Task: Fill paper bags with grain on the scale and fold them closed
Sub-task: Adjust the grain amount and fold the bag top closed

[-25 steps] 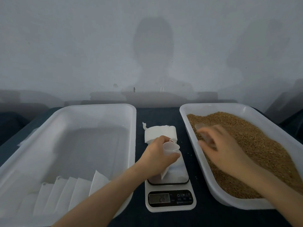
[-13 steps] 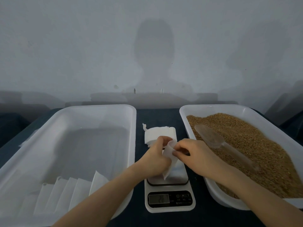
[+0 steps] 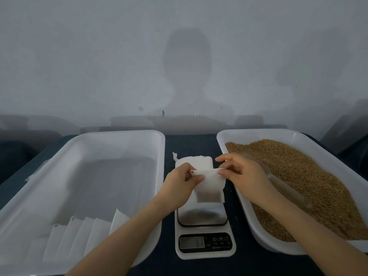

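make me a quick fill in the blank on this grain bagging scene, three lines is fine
1. The left hand and right hand both pinch the ____ edge of the small white paper bag.
2. The brown grain fills the white plastic tray on the person's ____ side.
3. The clear plastic scoop lies in the ____.

Missing words: top; right; grain

Your left forearm (image 3: 121,236) and right forearm (image 3: 310,230) are reaching forward and angling inward, hands close together. Your left hand (image 3: 179,183) is pinching one top corner of the paper bag (image 3: 211,186); your right hand (image 3: 246,174) is pinching the other, thumb underneath.
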A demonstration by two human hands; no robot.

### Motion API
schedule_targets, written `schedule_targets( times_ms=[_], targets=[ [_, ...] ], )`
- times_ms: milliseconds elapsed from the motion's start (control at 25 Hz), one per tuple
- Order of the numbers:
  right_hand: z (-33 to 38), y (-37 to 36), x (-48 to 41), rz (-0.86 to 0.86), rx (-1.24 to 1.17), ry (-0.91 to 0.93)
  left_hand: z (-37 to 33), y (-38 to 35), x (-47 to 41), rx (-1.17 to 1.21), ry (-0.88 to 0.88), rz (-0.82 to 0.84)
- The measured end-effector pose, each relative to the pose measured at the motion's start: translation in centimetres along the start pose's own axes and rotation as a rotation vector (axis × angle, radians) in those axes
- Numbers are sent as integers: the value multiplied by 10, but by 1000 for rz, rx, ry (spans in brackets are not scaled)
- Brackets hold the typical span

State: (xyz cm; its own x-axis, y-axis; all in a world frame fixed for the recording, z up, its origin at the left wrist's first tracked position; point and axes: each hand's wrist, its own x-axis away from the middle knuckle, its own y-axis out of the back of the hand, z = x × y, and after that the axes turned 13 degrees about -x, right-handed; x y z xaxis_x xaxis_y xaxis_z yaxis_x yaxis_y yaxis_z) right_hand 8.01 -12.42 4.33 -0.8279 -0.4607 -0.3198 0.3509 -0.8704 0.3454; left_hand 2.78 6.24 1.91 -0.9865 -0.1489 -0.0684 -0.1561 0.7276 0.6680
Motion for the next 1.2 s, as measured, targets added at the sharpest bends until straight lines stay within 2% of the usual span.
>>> schedule_targets(
  times_ms=[80,160,240,440,560,960,1200],
  targets=[
    [-1,1,-1,49,-11,-49,-2,2,1,24,11,-14],
    [-4,-2,-2,140,96,-125,-2,3,2,9,11,-32],
    [-9,-3,-3,150,183,-144,-1,4,2,-17,-4,-33],
    [-15,-7,-1,134,214,-83,5,7,3,-220,-107,28],
    [-19,-10,1,173,243,-68,7,5,2,-280,-95,93],
    [-20,-7,9,121,229,49,6,6,2,-198,-80,33],
    [-20,-7,10,116,224,50,5,6,2,-181,-77,42]
  ],
)
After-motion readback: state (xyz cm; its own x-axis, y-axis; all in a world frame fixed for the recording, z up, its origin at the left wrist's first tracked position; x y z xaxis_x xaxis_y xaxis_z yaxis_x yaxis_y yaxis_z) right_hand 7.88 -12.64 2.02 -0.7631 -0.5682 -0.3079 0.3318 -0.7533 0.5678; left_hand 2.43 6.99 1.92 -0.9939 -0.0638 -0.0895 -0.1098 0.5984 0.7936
